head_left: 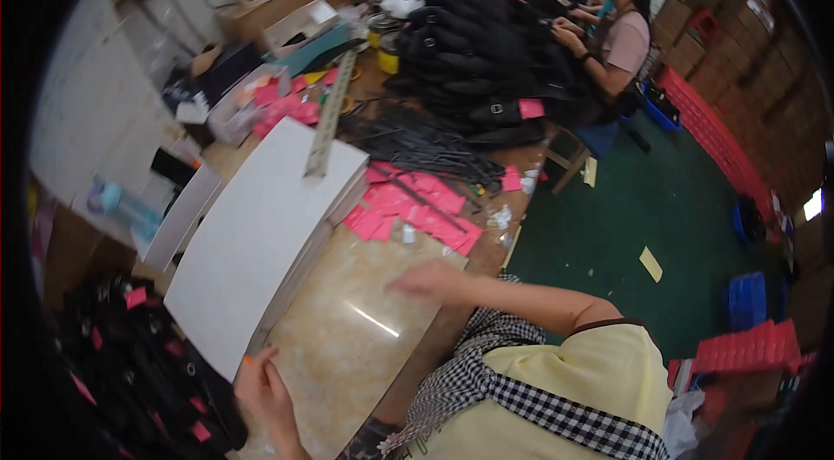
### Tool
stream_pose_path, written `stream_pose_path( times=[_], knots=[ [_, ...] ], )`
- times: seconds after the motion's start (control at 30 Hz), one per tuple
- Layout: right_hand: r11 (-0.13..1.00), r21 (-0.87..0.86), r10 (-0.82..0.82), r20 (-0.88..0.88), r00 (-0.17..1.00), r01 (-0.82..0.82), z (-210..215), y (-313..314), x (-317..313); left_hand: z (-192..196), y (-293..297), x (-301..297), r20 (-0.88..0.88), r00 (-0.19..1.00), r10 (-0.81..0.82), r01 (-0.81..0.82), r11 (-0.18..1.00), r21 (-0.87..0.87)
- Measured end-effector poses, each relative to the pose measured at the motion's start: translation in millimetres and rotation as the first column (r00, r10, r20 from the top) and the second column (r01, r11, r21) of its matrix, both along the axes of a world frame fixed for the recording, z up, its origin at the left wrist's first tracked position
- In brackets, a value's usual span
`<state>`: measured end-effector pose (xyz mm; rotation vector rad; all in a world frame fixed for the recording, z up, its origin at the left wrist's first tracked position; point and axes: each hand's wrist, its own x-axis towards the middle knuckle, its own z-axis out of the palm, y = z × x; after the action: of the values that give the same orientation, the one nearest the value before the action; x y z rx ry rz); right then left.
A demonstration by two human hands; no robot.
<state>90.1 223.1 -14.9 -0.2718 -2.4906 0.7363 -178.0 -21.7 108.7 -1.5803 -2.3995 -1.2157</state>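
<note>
My left hand (263, 395) is beside the near corner of a tall stack of white sheets (261, 225). Its thumb and a finger stand apart, a small orange spot shows at a fingertip, and I see nothing held. Over the tan marbled board (347, 312) hovers my right hand (430, 282), its fingers smeared by motion, so whether it holds anything is unclear. Pink slips (417, 208) lie spread beyond it, with a thin black strip across them. A metal ruler (333, 117) rests on the far end of the white stack.
Black strips (426, 143) lie behind the pink slips. A high pile of black buckled pieces (478, 60) rises further back; more black pieces (148, 364) with pink tags are at left. A co-worker (621, 34) sits at the far right. Red crates (747, 347) stand on the green floor.
</note>
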Motion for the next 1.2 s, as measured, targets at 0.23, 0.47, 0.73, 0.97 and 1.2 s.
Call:
stream_pose_path(
  times=[0.23,0.47,0.73,0.97,1.2],
  knots=[
    [0.49,0.3,-0.822,-0.152,0.549,0.818,89,235,216,-141,-11,58,0.649,0.751,0.123,-0.096,0.992,-0.077],
    [0.419,0.37,-0.88,-0.058,0.471,0.829,106,366,288,-85,36,125,0.68,0.589,0.437,-0.084,0.87,-0.486],
    [0.421,0.767,-0.904,0.395,0.161,0.484,69,413,357,-58,57,161,0.706,0.65,0.281,0.004,0.928,-0.373],
    [0.57,0.262,-0.79,0.436,0.432,0.778,249,253,302,-48,144,212,0.882,0.469,0.036,0.339,0.915,-0.218],
    [0.958,-0.173,-0.184,0.244,0.952,0.23,193,177,239,-37,247,290,0.936,-0.236,-0.262,0.031,0.96,0.277]
  ],
)
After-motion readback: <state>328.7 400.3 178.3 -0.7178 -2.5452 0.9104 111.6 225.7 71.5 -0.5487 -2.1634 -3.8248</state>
